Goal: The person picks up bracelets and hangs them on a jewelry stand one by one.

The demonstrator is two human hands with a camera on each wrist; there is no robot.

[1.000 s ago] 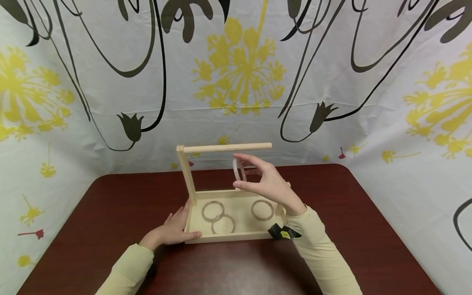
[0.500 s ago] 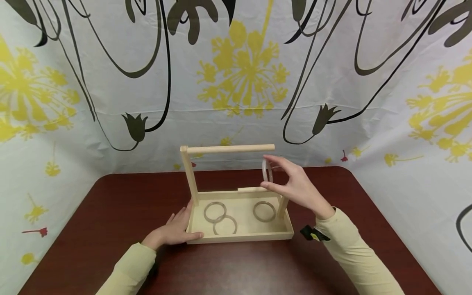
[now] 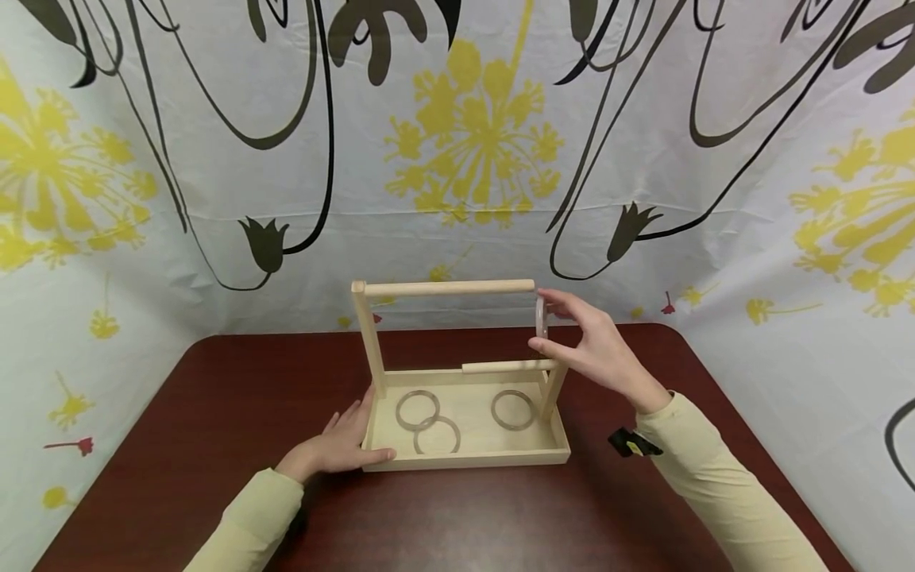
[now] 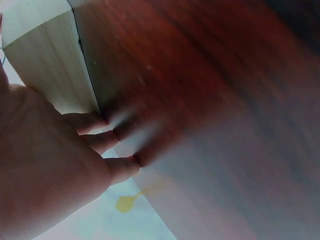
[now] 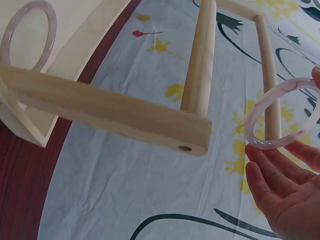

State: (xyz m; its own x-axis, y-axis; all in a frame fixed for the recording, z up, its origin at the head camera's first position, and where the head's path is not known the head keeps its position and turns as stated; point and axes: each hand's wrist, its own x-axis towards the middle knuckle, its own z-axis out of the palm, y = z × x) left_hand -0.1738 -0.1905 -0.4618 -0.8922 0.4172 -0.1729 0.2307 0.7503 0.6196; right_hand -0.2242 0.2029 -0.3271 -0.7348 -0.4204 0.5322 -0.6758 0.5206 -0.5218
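Note:
My right hand (image 3: 600, 349) pinches a pale, translucent bangle (image 3: 541, 316) between thumb and fingers. In the head view the bangle stands upright and edge-on, just right of the free end of the upper wooden bar (image 3: 450, 287). The right wrist view shows the bar's end through the ring of the held bangle (image 5: 257, 117); whether they touch cannot be told. My left hand (image 3: 325, 454) rests at the left end of the wooden tray (image 3: 465, 460), thumb on its front corner, fingers extended along its side. Three bangles lie inside: two overlapping bangles (image 3: 397, 411) left, one bangle (image 3: 492, 411) right.
A tall left post (image 3: 368, 342) carries the upper bar. A shorter right post (image 3: 554, 391) carries a lower bar (image 3: 503, 367) pointing left. The stand sits on a dark red-brown table (image 3: 250, 413); a patterned cloth (image 3: 457, 246) hangs behind it.
My right hand has moved right with the bangle, from below the upper bar to just beyond its free end. The lower bar has come into fuller view. My left hand stays at the tray.

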